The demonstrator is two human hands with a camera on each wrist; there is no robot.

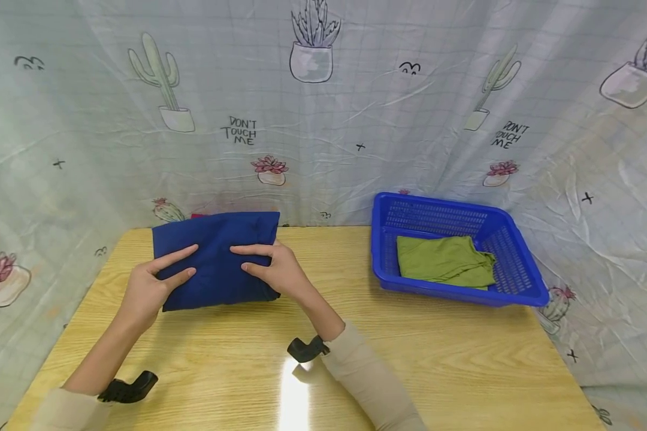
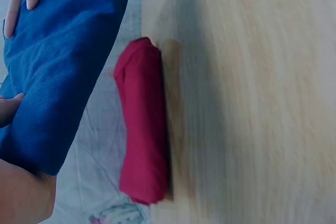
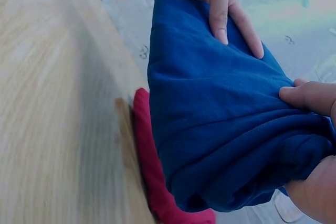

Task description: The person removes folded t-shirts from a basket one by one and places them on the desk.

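Observation:
Both hands hold a folded dark blue cloth above the far left part of the table. My left hand grips its left end, thumb and index finger spread over the near face. At the right end my right hand grips it the same way, the other fingers hidden behind. The right wrist view shows layered folds at the end of the blue cloth. Behind it, a folded red cloth lies at the table's back edge, mostly hidden in the head view.
A blue plastic basket stands at the back right of the wooden table, with a folded green cloth inside. A curtain printed with cacti hangs along the back and sides.

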